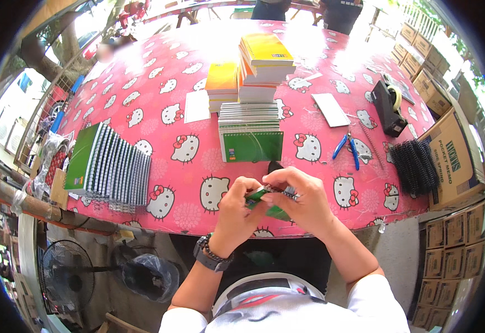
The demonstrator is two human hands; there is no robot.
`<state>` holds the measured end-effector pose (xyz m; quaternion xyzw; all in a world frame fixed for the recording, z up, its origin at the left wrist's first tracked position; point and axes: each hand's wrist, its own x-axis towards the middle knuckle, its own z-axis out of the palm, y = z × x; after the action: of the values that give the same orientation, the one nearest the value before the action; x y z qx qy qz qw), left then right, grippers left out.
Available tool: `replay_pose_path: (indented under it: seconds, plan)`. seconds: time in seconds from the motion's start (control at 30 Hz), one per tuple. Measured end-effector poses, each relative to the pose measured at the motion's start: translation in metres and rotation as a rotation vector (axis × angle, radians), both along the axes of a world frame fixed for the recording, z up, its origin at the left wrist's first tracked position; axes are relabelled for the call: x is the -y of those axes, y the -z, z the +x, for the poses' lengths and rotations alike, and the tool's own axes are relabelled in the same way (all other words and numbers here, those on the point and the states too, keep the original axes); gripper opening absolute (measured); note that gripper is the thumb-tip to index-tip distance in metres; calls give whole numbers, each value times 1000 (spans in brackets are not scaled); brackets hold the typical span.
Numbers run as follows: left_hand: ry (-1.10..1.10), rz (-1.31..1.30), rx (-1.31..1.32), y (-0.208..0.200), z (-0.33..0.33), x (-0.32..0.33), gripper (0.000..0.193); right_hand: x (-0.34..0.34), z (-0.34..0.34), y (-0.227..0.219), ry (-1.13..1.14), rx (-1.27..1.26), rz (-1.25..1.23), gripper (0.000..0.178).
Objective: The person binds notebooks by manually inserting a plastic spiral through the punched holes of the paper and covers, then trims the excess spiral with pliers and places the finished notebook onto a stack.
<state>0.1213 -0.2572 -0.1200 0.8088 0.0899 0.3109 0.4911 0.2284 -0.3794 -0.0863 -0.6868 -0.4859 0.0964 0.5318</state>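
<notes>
At the table's near edge both of my hands hold a small green-covered notebook [277, 213], tilted and mostly hidden by fingers. My left hand [238, 210], with a dark watch on its wrist, pinches the notebook's left end. Fingers and thumb of my right hand [303, 198] close on its bound edge, where a dark spiral coil [290, 193] shows. Just beyond my hands stands a row of green notebooks [252, 146]. A dark object [275, 166] sits between that row and my fingers; I cannot make out what it is.
A stack of spiral-bound green notebooks [109, 164] stands at left. Orange-covered stacks [265, 55] rise behind the middle row. To the right lie blue-handled pliers [347, 151], a loose notepad [330, 110], a tape dispenser [388, 108], black coils [415, 167] and a carton [455, 158].
</notes>
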Motion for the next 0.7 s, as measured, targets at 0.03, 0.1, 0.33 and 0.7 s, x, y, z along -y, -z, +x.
replay_pose_path:
  seconds: [0.03,0.1,0.33,0.7]
  plan:
    - [39,-169,57,5,-1,-3,20,1,-2,2,20,-66,62,28]
    - [10,-103,125,8,-4,-7,15,0,-3,7,5,-59,74,29]
    - [-10,-92,132,1,-11,-2,10,0,-6,7,-7,71,174,28]
    - [-46,-158,132,4,-17,1,12,-4,-5,2,-56,203,102,16]
